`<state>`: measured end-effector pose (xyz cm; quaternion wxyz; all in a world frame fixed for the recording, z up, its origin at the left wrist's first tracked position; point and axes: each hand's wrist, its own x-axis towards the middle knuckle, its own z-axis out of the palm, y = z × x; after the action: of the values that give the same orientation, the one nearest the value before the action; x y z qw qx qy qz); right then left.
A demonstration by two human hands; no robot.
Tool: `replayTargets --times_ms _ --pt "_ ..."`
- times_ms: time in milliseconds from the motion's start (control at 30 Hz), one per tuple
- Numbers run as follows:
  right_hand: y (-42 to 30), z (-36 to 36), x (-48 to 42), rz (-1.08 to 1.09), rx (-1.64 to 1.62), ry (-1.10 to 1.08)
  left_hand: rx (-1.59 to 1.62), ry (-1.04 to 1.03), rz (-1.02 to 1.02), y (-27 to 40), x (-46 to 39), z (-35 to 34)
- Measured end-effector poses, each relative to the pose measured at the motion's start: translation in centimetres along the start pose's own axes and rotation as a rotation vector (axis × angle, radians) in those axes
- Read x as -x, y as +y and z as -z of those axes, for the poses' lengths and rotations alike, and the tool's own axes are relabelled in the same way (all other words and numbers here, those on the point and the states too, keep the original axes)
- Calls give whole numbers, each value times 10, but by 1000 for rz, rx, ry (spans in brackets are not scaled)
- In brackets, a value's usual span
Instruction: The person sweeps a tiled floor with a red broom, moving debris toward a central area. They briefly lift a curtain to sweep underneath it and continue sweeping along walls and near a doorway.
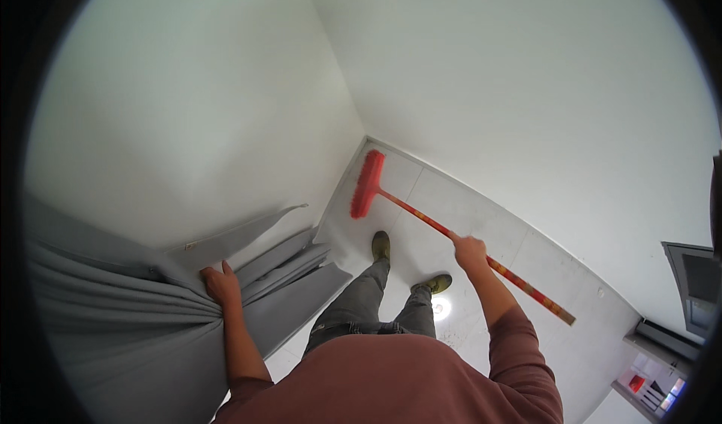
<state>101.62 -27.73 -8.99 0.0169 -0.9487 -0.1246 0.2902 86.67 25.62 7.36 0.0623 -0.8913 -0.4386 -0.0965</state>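
Note:
My right hand grips the red and yellow patterned handle of a broom about midway along it. The red broom head, with red bristles, is over the pale tiled floor near the room's corner, to the left of my front foot; it looks slightly blurred. On the left, my left hand clutches gathered folds of a grey curtain. The fabric bunches around the wrist and hangs down on both sides of the arm. Parts of the fingers are hidden in it.
Two white walls meet just beyond the broom head, with a narrow skirting along the right one. Small dark debris is on the floor behind my right foot. A grey framed fixture is on the far-right wall.

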Motion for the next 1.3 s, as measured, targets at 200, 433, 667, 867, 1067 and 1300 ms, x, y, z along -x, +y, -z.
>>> replayTargets --times_ms 200,433,667,867,1067,1300 --pt "-50 32 -89 -15 -12 35 -35 -2 -13 -15 -6 -17" --pt "-19 -23 -27 -157 -144 -57 -38 13 -52 -18 -13 -25" --pt "-33 12 17 -122 -61 -137 -22 34 -46 -16 -6 -10" --pt "-60 12 -62 15 -5 -57 -68 20 -68 -18 -3 -7" --pt "-73 37 -104 95 19 -18 -33 -41 15 -18 1 1" --pt "-55 26 -173 -8 -39 -83 -45 -48 -8 -11 -3 -7"
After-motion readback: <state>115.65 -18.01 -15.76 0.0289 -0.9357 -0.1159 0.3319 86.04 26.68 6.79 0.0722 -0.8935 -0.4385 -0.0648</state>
